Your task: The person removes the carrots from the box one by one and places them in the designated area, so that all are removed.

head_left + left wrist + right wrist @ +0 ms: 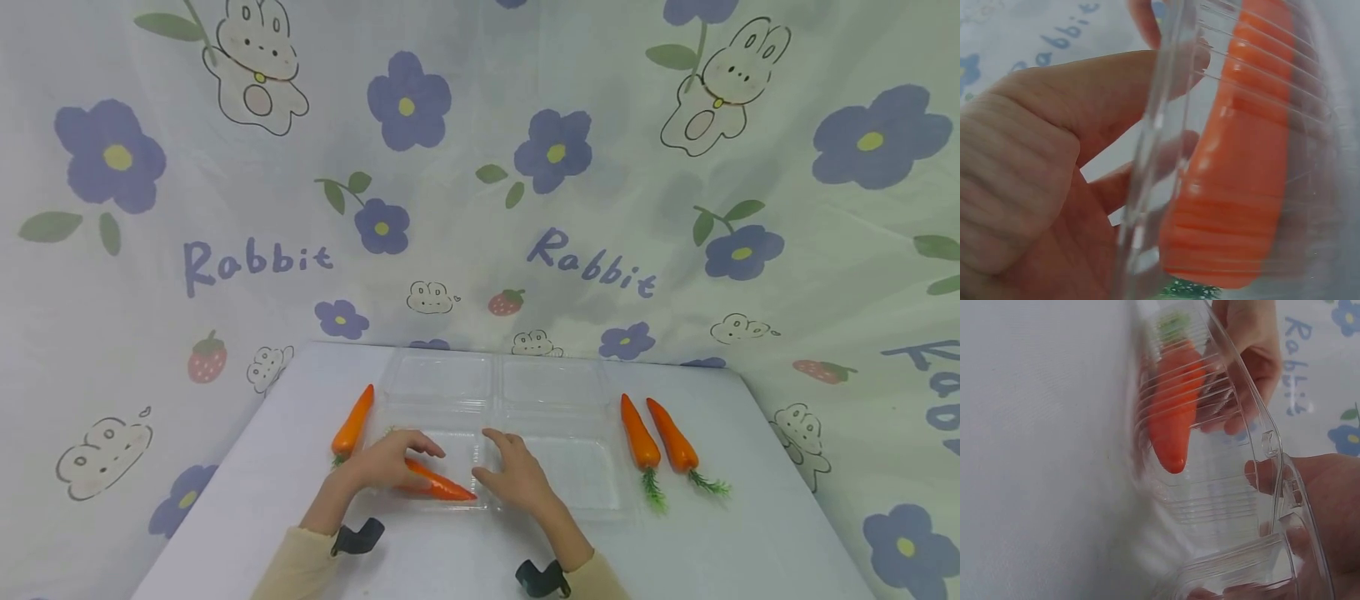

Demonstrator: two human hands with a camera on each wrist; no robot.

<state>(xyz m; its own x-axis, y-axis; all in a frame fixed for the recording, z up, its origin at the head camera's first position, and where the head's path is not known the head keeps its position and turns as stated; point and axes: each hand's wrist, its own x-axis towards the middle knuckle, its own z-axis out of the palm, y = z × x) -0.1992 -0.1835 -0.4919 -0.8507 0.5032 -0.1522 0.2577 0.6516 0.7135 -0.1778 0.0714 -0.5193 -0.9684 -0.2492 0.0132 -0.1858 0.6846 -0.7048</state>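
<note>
An orange carrot [448,486] lies slanted in the front part of the left clear plastic box [457,507]. My left hand [393,460] reaches over the wall of that box, above the carrot, its fingers loosely bent. In the left wrist view the thumb [1116,94] stands apart from the carrot [1235,169], seen through the clear wall. My right hand [517,477] is over the inner edges where the two boxes meet, fingers spread and holding nothing. Beside it stands the right clear plastic box [624,500]. Both boxes lie opened out, their lids toward the back.
One carrot [354,423] lies left of the boxes. Two more, a nearer carrot [639,433] and an outer carrot [672,437], lie at the right with green tops toward me. A rabbit-printed curtain [465,208] hangs behind the white table [750,533].
</note>
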